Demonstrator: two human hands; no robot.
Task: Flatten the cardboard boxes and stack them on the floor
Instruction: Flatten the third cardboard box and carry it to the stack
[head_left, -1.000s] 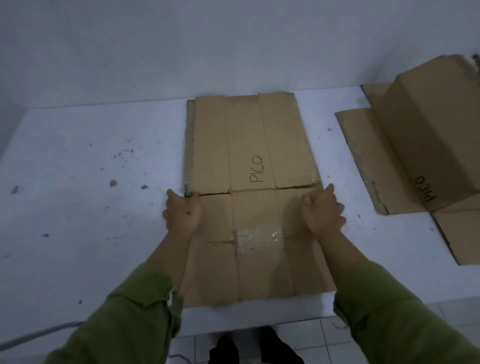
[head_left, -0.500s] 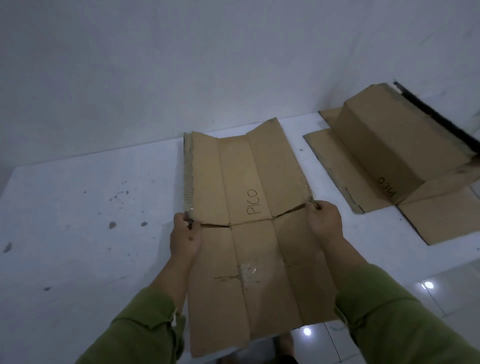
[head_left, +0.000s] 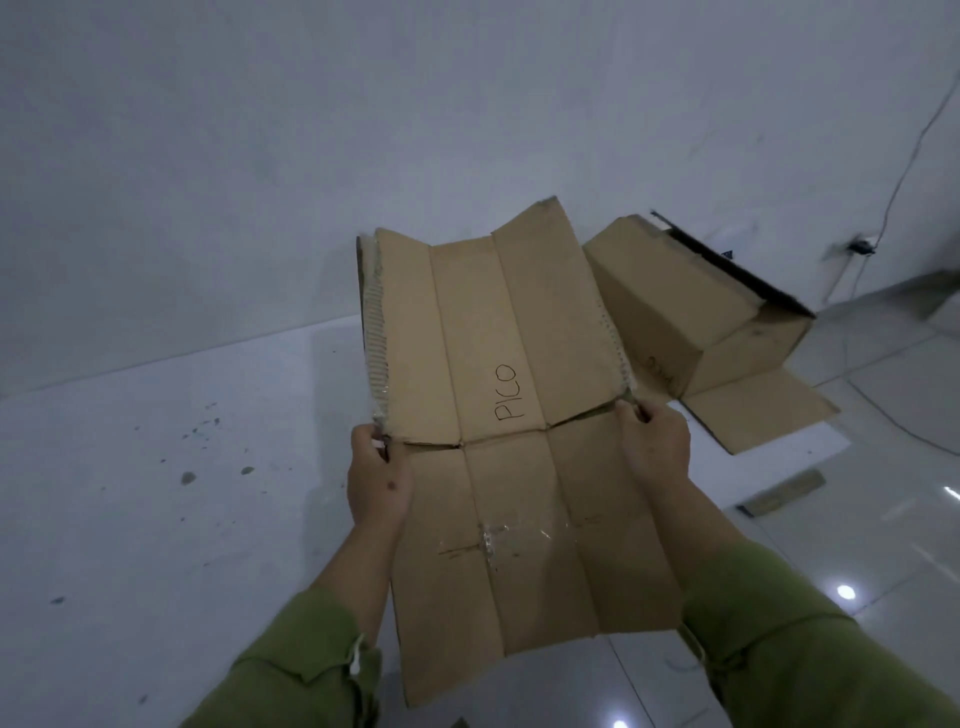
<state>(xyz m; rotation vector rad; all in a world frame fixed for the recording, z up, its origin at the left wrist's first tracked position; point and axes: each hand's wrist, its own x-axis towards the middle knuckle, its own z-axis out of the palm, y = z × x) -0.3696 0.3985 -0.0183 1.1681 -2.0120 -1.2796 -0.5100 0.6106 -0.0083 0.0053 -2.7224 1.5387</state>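
Note:
A flattened cardboard box (head_left: 498, 374) marked "PICO" hangs in the air above the white table (head_left: 156, 493), tilted up toward me and slightly creased along its folds. My left hand (head_left: 376, 480) grips its left edge at the middle fold. My right hand (head_left: 654, 452) grips the right edge at the same height. A strip of clear tape shows on the lower half. Behind it to the right, a second cardboard box (head_left: 691, 306) stands unflattened on the table with its flaps spread out.
The table top carries several dark specks on its left half. A glossy tiled floor (head_left: 857, 561) lies to the right and below, with a small flat cardboard scrap (head_left: 784, 493) on it. A cable (head_left: 904, 176) runs down the white wall at the far right.
The flattened box lay pressed on the table under both hands; both hands then took hold of its edges and lifted it off the table, raising and tilting it. My view swung to the right.

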